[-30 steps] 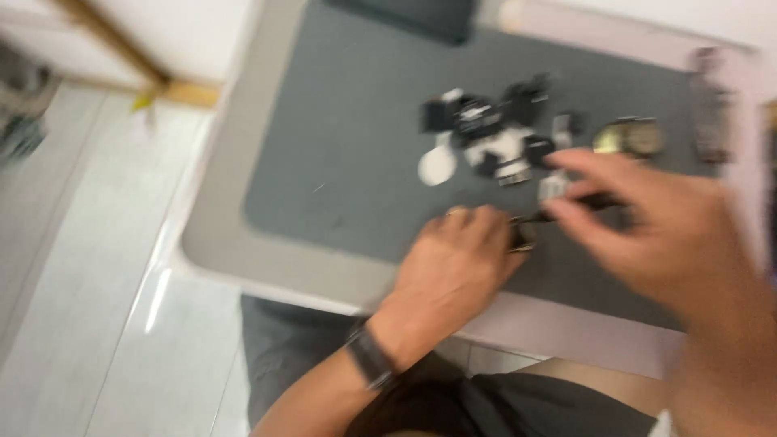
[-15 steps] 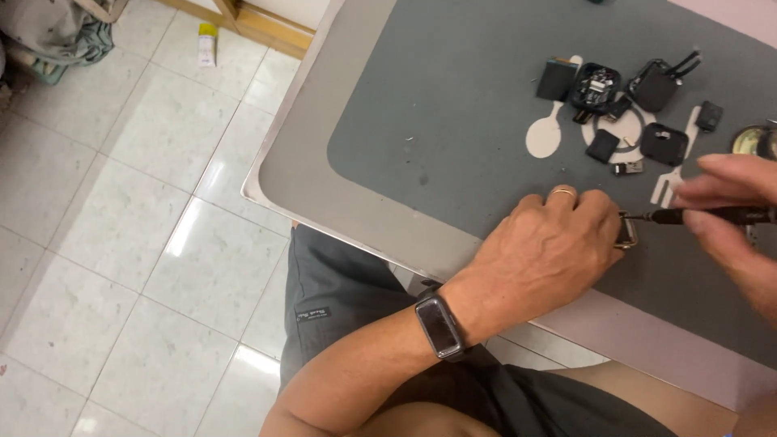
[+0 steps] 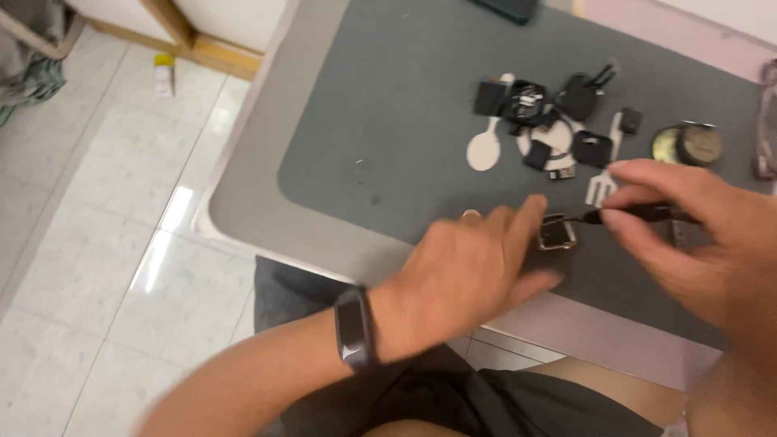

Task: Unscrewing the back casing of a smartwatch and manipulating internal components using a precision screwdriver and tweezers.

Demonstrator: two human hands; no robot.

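1. Head view looks down on a grey mat (image 3: 380, 146) that lies on a pale desk (image 3: 251, 202).
2. The left hand (image 3: 461, 279) rests on the near edge of the mat, fingers spread and flat. Its fingertips come just beside a small square watch case (image 3: 557, 234) with a gold-coloured frame. The grip holds nothing that I can see.
3. A black band (image 3: 354, 328) sits on the left wrist.
4. The right hand (image 3: 688, 235) has its grip pressed together around a thin black tool (image 3: 639, 214). The tip of the tool points left and touches the upper right edge of the watch case.
5. The watch case lies on the mat between the two hands, near the front edge.
6. Further back on the mat there is a group of small black parts (image 3: 558, 113), a white spoon-shaped piece (image 3: 484, 150) and a white fork-shaped piece (image 3: 603, 182).
7. A round tin (image 3: 688, 144) stands at the right of these parts.
8. Both hands are a little blurred.
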